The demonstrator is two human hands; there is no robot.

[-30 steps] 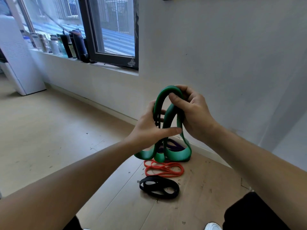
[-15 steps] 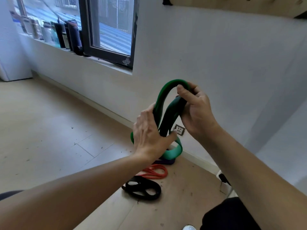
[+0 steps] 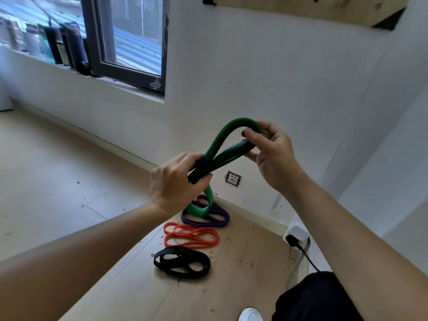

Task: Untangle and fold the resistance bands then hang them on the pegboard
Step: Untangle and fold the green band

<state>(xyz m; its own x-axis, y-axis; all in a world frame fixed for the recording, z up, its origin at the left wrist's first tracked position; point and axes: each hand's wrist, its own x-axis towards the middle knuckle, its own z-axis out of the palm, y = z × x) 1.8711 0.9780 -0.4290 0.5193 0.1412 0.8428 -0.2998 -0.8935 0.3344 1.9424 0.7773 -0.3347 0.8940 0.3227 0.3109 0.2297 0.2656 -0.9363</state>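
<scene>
Item: green band (image 3: 221,139), folded, held in both hands. The left hand (image 3: 176,184) is clenched round the gathered strands, just left of the wall socket (image 3: 233,178). The right hand (image 3: 274,156) pinches the upper bend of the fold between thumb and fingers, above and to the right of the socket. One short loop of the band hangs under the left fist, down and left of the socket. Change against a second ago: the hands are further apart, the fold is drawn longer and leans to the right, and the two wide lobes that hung low are taken up into that single loop. The view is also tipped higher, so the wooden pegboard (image 3: 301,8) now shows high above the socket. Judgement: the fold looks nearly closed, and hanging this band seems the likely next step. Remaining stock, on the floor below the socket and not yet hung: purple band (image 3: 220,216) nearest the socket, orange band (image 3: 192,236) next, black band (image 3: 185,262) farthest. All three lie coiled and apart from the hands.
</scene>
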